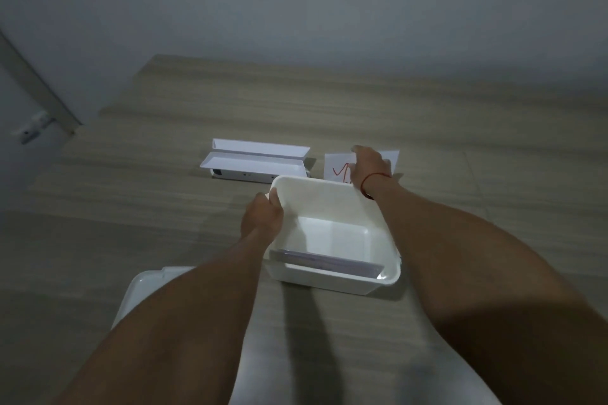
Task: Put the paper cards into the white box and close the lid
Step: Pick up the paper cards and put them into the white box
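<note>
One paper card (339, 168) lies just beyond the white box (332, 233); my right hand (370, 163) is on it, grasp unclear. Left hand (263, 215) pinches the box's far-left rim. Steady the box, lift the card flat, drop inside.
</note>
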Available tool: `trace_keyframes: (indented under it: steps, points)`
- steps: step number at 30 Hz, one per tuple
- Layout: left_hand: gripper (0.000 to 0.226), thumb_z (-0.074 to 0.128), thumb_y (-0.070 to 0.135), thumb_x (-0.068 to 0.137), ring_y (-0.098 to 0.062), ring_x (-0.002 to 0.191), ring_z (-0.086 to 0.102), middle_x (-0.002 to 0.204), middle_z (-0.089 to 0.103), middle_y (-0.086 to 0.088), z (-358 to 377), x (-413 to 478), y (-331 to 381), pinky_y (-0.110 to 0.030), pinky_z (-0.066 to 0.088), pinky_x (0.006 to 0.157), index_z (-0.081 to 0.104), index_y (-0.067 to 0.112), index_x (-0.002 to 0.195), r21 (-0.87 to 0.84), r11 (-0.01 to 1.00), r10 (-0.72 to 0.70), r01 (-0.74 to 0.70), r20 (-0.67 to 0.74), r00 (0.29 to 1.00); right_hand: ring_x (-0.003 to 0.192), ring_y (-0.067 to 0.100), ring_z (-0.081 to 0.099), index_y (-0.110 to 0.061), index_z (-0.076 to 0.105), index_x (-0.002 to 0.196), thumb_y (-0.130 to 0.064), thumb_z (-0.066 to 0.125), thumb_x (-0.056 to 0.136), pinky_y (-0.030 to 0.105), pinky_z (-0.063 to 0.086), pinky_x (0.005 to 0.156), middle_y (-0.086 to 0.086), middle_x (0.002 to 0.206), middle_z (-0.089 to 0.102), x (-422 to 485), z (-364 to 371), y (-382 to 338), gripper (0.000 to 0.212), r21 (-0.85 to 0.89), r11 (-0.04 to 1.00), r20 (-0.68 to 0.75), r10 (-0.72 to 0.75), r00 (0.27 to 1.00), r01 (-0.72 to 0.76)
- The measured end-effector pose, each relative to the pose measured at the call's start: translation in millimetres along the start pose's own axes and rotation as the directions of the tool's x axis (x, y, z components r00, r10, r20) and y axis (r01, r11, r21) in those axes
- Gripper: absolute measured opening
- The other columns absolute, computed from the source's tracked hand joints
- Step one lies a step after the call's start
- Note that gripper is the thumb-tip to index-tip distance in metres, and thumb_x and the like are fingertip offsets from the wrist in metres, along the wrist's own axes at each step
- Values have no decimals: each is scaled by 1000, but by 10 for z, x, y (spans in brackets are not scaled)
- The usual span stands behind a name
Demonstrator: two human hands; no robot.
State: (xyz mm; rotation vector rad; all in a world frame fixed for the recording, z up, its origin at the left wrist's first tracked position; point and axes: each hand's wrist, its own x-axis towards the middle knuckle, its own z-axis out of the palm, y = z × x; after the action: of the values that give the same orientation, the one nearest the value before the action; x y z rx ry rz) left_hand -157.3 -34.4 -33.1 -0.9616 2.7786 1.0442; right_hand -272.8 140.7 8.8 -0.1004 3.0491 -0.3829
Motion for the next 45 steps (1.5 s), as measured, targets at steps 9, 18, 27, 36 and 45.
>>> trace_keyframes:
  steps: [9, 18, 27, 36, 45]
  points:
    - [59, 24, 47, 100, -40, 109, 60, 119, 63, -22, 80, 94, 85, -41, 47, 89, 58, 0, 116, 14, 1000, -23, 24, -66, 998, 130, 29, 44, -19, 54, 130, -17, 49, 95, 41, 33, 107, 10, 137, 52, 400, 113, 148, 35, -208, 977, 43, -34, 998, 42]
    - [62, 21, 52, 98, -37, 112, 59, 122, 62, -19, 72, 58, 61, -43, 47, 95, 54, 5, 121, 56, 995, -75, 78, -46, 996, 121, 32, 56, -16, 60, 123, -15, 49, 94, 36, 44, 96, 15, 130, 58, 176, -26, 30, 31, -12, 984, 37, -178, 983, 178]
    - [65, 22, 50, 99, -39, 118, 55, 131, 57, -22, 3, -88, 38, -43, 44, 97, 50, 2, 132, -77, 994, -77, 81, 45, 996, 114, 30, 60, -24, 57, 131, -20, 45, 97, 32, 47, 89, 11, 125, 66, 36, -992, -191, 37, 280, 897, -207, -290, 934, 341]
    - [63, 18, 46, 101, -40, 123, 52, 133, 56, -23, 3, -88, -21, -42, 40, 102, 51, 2, 132, -109, 994, -26, 31, 54, 998, 106, 25, 64, -16, 66, 120, -22, 48, 97, 29, 48, 83, 10, 117, 68, -221, -882, -208, 30, 404, 882, 25, -276, 961, 243]
    - [57, 20, 36, 103, -41, 124, 51, 132, 55, -26, 16, -98, -66, -42, 39, 102, 53, -4, 127, -151, 988, -5, 12, 44, 999, 107, 24, 64, -20, 72, 109, -25, 54, 93, 34, 50, 95, 6, 118, 68, -528, -574, -63, 25, 336, 931, 280, -243, 929, 143]
